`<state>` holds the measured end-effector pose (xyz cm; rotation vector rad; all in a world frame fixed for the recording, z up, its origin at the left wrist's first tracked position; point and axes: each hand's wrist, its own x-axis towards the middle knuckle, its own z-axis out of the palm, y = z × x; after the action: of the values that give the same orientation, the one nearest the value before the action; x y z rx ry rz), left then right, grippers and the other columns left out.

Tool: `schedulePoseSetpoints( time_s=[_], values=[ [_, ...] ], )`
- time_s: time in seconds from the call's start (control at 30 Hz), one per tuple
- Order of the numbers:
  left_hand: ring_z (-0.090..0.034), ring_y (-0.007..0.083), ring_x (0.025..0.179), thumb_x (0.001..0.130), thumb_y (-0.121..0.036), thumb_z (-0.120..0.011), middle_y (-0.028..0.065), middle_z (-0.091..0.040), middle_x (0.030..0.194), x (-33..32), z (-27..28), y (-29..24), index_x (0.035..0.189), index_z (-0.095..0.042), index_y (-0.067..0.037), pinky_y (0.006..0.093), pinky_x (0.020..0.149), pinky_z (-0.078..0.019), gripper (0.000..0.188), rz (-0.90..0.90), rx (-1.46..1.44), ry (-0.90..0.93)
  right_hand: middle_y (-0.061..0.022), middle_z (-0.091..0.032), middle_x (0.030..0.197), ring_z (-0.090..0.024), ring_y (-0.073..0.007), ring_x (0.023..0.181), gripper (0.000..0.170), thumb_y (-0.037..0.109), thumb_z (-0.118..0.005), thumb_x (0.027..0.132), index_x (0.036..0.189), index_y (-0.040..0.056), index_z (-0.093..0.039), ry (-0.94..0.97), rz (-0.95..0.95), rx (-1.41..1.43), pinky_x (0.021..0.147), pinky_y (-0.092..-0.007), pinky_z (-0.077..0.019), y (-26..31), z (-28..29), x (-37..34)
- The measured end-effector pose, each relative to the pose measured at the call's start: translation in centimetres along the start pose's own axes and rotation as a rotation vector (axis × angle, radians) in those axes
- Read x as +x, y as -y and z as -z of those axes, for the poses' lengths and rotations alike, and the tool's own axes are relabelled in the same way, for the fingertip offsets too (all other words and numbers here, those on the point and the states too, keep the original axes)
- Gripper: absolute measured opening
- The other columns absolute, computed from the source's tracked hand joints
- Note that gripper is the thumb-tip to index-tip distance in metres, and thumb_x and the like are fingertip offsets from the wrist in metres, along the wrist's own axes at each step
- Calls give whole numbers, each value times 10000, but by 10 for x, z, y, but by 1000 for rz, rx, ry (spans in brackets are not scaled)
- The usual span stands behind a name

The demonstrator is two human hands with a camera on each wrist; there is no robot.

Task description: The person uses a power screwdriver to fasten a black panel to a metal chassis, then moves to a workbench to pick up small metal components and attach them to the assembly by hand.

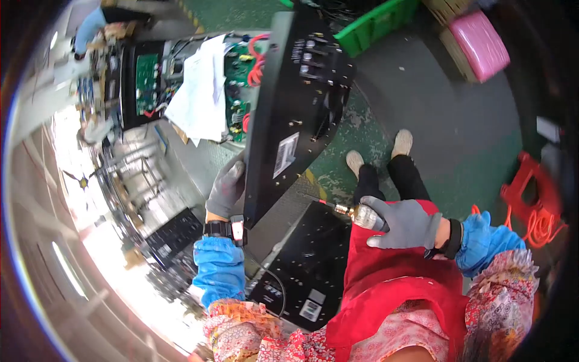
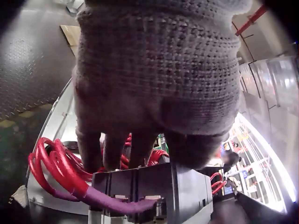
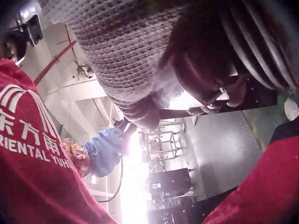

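Note:
A large black metal panel [image 1: 319, 120] with a white label stands tilted up in the head view. At its lower left edge my gloved left hand [image 1: 227, 186] grips it, the fingertips partly hidden. In the left wrist view that hand [image 2: 154, 84] reaches down behind a black block [image 2: 154, 186] with red cables [image 2: 56, 161] and a purple sleeve. My gloved right hand [image 1: 407, 224] holds a silver power screwdriver [image 1: 365, 217] before the red apron [image 1: 386, 265]; its thin bit points toward the panel. The right wrist view shows the tool's shiny body close up.
Behind the panel, white papers [image 1: 202, 90] lie over green circuit boards [image 1: 238, 111]. Another black panel [image 1: 307, 259] lies below. A green bin [image 1: 377, 27], a pink-wrapped pack [image 1: 479, 45] and a red stand [image 1: 528, 187] with orange hose are on the floor. Another person [image 1: 90, 30] is far off.

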<state>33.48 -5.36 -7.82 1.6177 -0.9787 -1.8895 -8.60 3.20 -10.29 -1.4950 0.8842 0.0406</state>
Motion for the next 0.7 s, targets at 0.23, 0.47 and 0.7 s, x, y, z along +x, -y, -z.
schedulePoseSetpoints(
  time_s=[0.23,0.47,0.7],
  values=[
    [-632,330,1160,893,-26,-640,152,-645,1265,-6,45,12,1311,-581,-72,385,1004,-510,425,-451,1331,102,-175,-708,905,-695,-382,873,819,442,-712,810,1490,136,-372,-81,-20,185,770,-461,-540,-9,-53,4],
    [-675,148,974,992,-62,-505,80,-694,1102,3,56,37,1207,-637,-23,295,810,-556,254,-36,432,-71,-182,-705,906,-692,-387,862,814,438,-701,818,1490,123,-367,-207,-27,245,765,-461,-536,-8,-93,23],
    [-678,126,880,966,-85,-557,78,-697,1058,22,42,43,1164,-646,21,255,755,-556,242,68,91,-150,-173,-704,913,-694,-379,867,808,444,-687,825,1489,113,-365,-229,-49,187,767,-454,-537,-2,-82,27]
  ],
)
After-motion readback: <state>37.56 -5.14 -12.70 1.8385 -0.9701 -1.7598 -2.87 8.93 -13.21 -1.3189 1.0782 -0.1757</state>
